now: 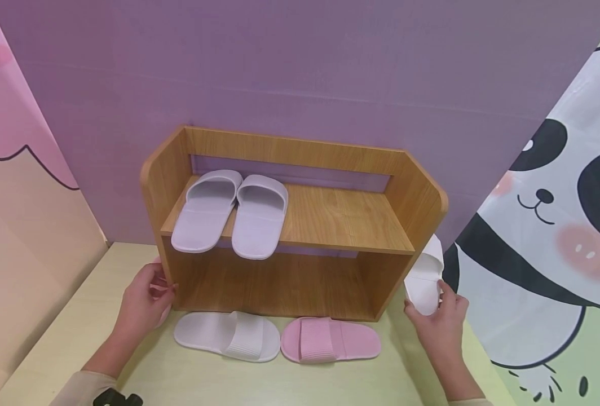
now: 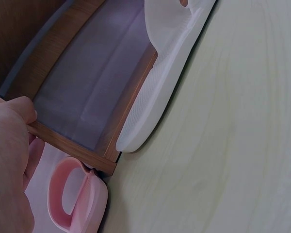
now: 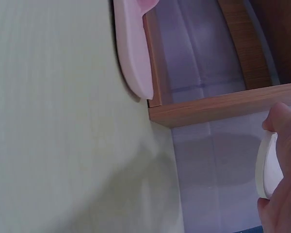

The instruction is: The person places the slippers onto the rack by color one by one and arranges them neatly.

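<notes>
Rack (image 1: pixel 340 220) is gripped by left hand (image 1: pixel 141 300); right hand (image 1: pixel 439 321) holds white slipper (image 1: pixel 424 279).

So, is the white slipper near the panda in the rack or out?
Out: the right grip holds the white slipper beside the rack, outside its right side.

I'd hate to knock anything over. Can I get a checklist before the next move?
1. Right hand holds white slipper: ok, pinched beside the rack.
2. Left hand on left side panel: ok, gripping its front edge.
3. Lavender slippers fully on upper shelf: not ok, they overhang its front.
4. Front white slipper matches front pink slipper: not ok, colours differ.
5. Outer pink slipper, left of rack, lying steady: cannot tell, partly hidden.
</notes>
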The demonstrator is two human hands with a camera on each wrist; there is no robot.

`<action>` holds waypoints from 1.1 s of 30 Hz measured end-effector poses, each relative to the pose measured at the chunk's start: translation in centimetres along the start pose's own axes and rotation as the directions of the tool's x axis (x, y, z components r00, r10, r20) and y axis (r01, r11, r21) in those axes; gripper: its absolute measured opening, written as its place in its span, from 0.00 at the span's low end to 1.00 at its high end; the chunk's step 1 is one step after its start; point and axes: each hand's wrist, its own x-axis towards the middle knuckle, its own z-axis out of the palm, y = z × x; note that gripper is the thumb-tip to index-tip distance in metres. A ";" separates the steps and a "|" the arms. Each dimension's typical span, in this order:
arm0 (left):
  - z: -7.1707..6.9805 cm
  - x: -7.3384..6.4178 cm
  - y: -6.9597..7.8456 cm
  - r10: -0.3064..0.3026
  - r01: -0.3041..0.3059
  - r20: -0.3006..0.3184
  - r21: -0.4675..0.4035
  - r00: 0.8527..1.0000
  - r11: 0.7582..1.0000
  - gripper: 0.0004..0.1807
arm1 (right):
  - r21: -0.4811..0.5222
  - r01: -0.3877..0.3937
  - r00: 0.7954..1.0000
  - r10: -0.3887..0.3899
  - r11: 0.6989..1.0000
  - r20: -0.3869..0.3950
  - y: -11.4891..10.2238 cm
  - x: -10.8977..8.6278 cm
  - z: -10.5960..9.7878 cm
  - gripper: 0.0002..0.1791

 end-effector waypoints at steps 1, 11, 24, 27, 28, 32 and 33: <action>0.0 0.0 0.0 0.000 0.000 0.001 0.001 1.000 1.000 0.23 | 0.004 0.003 1.000 -0.003 1.000 -0.009 -0.2 0.0 -0.1 0.51; 0.0 0.0 0.0 0.033 -0.033 -0.022 0.001 0.999 0.999 0.23 | 0.056 0.070 0.990 -0.062 0.996 -0.128 -1.6 0.5 -1.5 0.52; 0.1 -0.1 0.0 0.018 -0.017 -0.019 0.002 1.000 1.000 0.23 | 0.120 0.224 0.935 -0.178 0.967 -0.305 -4.7 1.0 -3.9 0.52; 0.1 -0.1 0.0 0.017 -0.017 -0.020 0.006 1.000 1.000 0.23 | 0.134 0.275 0.916 -0.217 0.952 -0.339 -5.5 1.3 -4.6 0.52; 0.0 -0.1 0.0 0.016 -0.016 -0.020 0.006 1.000 1.000 0.23 | 0.137 0.291 0.909 -0.229 0.947 -0.347 -5.7 1.4 -4.8 0.52; 0.0 0.0 0.0 0.016 -0.016 -0.018 0.004 1.000 1.000 0.23 | 0.148 0.339 0.889 -0.265 0.929 -0.373 -6.4 1.8 -5.6 0.52; 0.0 0.0 0.0 0.015 -0.015 -0.017 0.005 1.000 1.000 0.23 | 0.154 0.348 0.886 -0.271 0.925 -0.377 -6.6 1.9 -5.7 0.52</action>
